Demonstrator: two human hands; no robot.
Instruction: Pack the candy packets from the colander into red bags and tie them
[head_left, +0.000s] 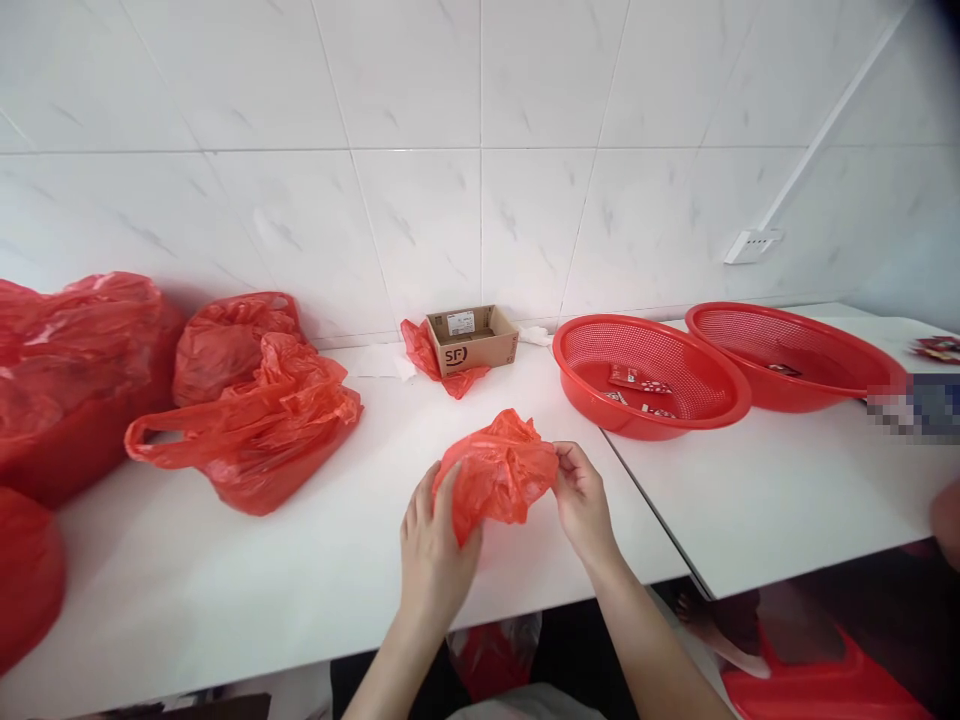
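- Left hand (435, 560): half-curled, fingers and thumb around left side of small red bag (506, 470), mid-scene over white table (300, 590).
- Right hand (583, 500): fingertips pinched on the bag's right edge.
- Left: red carrier bag (281, 430), handle pointing left.
- Right, farther: two red baskets (652, 428), small packets (634, 380) inside the nearer.
- Far centre: open carton (487, 352) near tiled wall (420, 220).
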